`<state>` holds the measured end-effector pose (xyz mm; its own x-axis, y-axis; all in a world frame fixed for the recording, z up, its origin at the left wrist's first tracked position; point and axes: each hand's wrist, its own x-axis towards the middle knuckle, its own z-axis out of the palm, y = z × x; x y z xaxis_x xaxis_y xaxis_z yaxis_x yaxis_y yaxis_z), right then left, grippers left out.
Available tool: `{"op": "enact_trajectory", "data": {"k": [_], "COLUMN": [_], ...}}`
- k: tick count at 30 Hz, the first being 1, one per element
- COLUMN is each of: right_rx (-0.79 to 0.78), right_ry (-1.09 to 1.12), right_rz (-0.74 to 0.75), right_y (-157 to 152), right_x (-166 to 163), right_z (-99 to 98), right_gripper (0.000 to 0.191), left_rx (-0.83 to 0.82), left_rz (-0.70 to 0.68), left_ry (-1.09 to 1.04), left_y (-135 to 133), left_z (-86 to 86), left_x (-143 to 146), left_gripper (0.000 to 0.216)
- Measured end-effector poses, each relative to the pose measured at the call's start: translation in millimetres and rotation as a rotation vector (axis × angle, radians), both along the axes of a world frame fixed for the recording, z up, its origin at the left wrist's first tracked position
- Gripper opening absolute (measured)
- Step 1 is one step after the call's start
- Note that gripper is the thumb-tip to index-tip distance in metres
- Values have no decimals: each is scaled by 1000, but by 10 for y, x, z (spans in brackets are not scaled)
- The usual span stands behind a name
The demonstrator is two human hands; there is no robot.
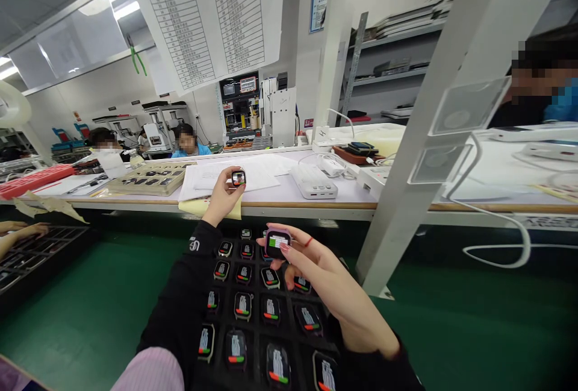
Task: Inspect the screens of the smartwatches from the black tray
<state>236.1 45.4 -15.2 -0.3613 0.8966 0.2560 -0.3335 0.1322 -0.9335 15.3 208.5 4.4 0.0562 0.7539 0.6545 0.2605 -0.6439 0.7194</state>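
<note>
At the centre of the frame, the left hand (222,199) is raised over the table (316,198) edge, pinching a small watch (238,178) between its fingertips. Just below, the right hand (316,270) pinches a purple watch (277,241) above a black tray (259,294) of lit watches on the green mat (90,294).
</note>
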Motion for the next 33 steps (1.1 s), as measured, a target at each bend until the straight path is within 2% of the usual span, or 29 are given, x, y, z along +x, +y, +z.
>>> {"op": "enact_trajectory", "data": {"k": [13,18,22,25,28,33], "right_rx": [-2,-7,-9,-23,-44,-75], "right_ry": [-6,-9,-14,-13,-11,8], "right_rz": [1,0,-21,-9,-26,-69], "right_y": [19,22,40,56,71,83], "right_x": [-3,-4,6,31,51,47], "right_z": [4,-27,-96,-133,-137,-116], "right_gripper": [59,63,59,58,64,63], "left_rx": [-17,-69,-159,-220,-272,-393], "left_rz": [-27,-12,11,22,-1,-104], "left_ry": [-28,-52,-78,-127,-170,-173], "left_y": [4,-32,-122,-306,-651,-1387], "left_z": [-2,28,118,227,302,225], "left_x": [12,71,62,9,-7,111], "left_gripper": [36,35,33,34,37,34]}}
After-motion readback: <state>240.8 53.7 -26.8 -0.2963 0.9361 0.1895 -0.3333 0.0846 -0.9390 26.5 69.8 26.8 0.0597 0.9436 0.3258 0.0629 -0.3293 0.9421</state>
